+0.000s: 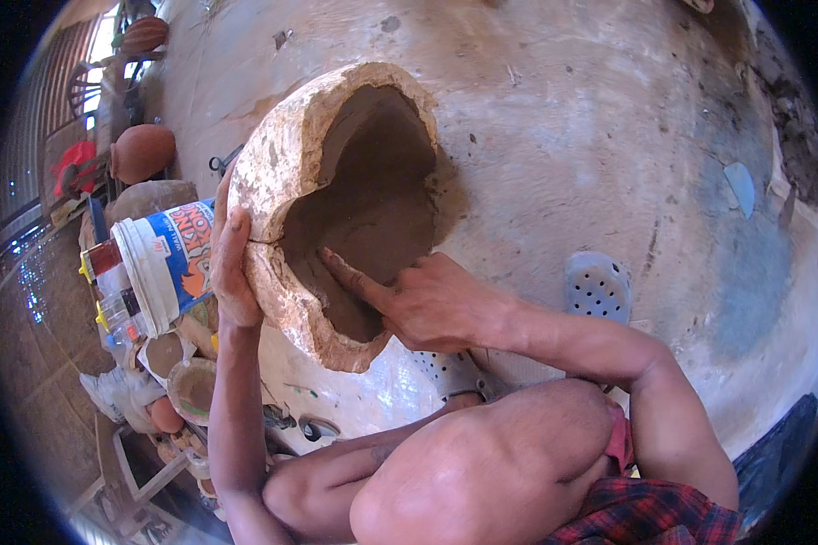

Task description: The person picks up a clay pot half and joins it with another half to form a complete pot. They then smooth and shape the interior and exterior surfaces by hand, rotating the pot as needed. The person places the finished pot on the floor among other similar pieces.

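A thick, chipped, whitish plaster mould [277, 150] stands tilted before me, its uneven mouth facing me. A seam runs across its left wall. Dark wet clay [373, 213] lines the hollow. My left hand [234, 277] grips the mould's outer left side, with its thumb up along the wall and the other fingers hidden behind. Over the near right rim comes my right hand [441, 304]; its index finger is stretched out with the tip on the clay inside. The other fingers of that hand are bent near the rim, and it holds nothing.
To the left stands a white and blue paint bucket [159, 272] with bottles beside it. Bowls [191, 391], a round clay pot [143, 153] and other clutter line that side. My shoe [598, 286] rests on the smeared floor; a pale blue shard [739, 188] lies far right.
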Demonstrator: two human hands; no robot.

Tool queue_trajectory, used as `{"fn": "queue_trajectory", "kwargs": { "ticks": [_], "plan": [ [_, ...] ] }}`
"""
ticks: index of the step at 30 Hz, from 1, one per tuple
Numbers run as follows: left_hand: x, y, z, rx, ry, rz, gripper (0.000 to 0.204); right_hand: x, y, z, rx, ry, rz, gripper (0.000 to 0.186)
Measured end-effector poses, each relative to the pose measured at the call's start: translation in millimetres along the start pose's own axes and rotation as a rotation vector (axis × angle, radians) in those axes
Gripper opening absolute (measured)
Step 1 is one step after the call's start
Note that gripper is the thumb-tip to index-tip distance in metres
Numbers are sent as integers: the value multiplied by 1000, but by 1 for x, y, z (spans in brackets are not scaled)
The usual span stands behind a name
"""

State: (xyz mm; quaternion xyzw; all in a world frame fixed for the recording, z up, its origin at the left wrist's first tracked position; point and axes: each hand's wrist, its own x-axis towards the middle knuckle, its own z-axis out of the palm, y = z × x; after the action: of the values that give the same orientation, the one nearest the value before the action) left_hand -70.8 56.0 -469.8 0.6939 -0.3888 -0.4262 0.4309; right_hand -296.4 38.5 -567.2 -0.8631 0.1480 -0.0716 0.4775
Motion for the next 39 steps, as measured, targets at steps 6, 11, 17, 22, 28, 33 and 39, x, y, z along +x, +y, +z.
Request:
{"fn": "queue_trajectory", "kwargs": {
  "ticks": [6, 11, 17, 22, 28, 33, 39],
  "plan": [
    [1, -4, -5, 39, 73, -50, 72, 13, 19, 5, -63, -11, 59, 94],
    [-1, 0, -7, 215, 55, -3, 77, 29, 49, 26, -140, -106, 170, 94],
    [0, 0, -2, 90, 74, -34, 76, 24, 91, 51, -163, -86, 324, 86],
    [2, 2, 5, 147, 29, 70, 77, 12, 116, 46, -198, -53, 453, 44],
    [0, 6, 9, 55, 38, 28, 80, 40, 96, 40, -28, 453, 294, 41],
    [1, 7, 8, 56, 23, 34, 79, 81, 72, 28, 154, 633, 230, 47],
    [3, 2, 2, 65, 21, 51, 79, 96, 64, 22, 279, 480, 553, 70]
  ]
}}
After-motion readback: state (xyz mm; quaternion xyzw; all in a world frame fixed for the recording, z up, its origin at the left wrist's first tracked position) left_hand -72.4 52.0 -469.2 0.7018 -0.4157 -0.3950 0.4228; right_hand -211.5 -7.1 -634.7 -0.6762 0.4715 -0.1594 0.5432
